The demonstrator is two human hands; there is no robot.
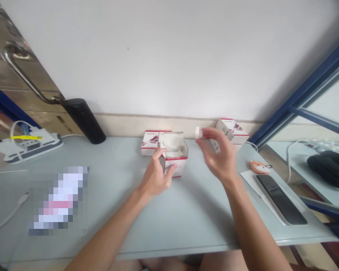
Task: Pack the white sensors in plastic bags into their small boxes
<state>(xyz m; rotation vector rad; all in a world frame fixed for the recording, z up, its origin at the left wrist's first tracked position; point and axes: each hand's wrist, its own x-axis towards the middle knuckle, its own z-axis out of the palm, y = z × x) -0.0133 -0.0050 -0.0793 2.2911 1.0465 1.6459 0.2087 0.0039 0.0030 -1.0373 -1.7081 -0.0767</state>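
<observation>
An upright white carton with red trim and the word "DETECTOR" (177,162) stands on the table with its top flap raised. My left hand (157,174) grips it from the left, thumb on the front face and fingers along the side. To the right and a little higher, my right hand (219,154) pinches a small white piece (197,132), too blurred to name, held up off the table. Two similar red-and-white boxes (150,142) sit behind the open carton. More such boxes (234,130) are stacked beyond my right hand, partly hidden by it.
A black cylinder (84,121) leans by the wall, near a power strip (34,148) with cables. A pixelated object (59,203) lies at the left. On the right are a dark phone (281,199), white paper (255,184) and an orange animal-shaped item (260,167). A blue frame borders the right side.
</observation>
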